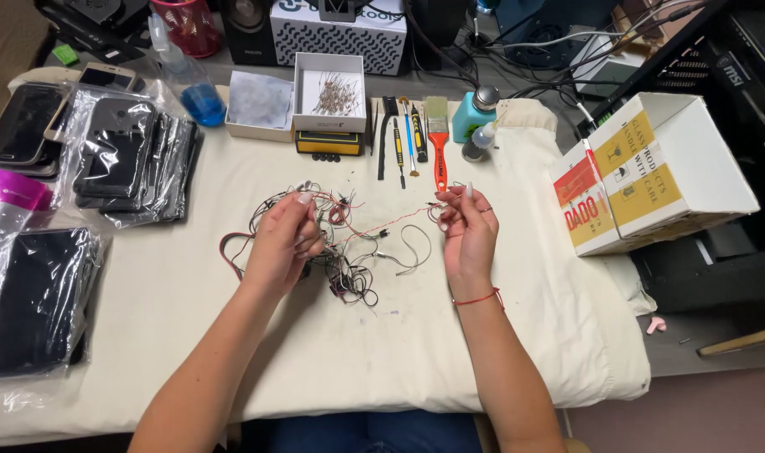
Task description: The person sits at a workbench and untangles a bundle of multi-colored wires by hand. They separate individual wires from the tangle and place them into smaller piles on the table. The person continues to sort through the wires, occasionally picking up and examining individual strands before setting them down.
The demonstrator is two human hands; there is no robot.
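Observation:
A tangle of thin wires (340, 252), red, black and grey, lies in the middle of a cream cloth (449, 352) that covers the table. My left hand (286, 243) is over the left part of the tangle and pinches wires from it. My right hand (468, 228) is to the right of the tangle and pinches the other end of a thin red wire (391, 220). The wire is stretched between both hands above the cloth. A red string is tied around my right wrist.
Bagged phones (122, 159) lie at the left. A white box of small parts (329, 91), a row of hand tools (403, 138), an orange brush (438, 143) and a teal bottle (475, 113) stand at the back. A cardboard box (659, 168) sits at the right edge.

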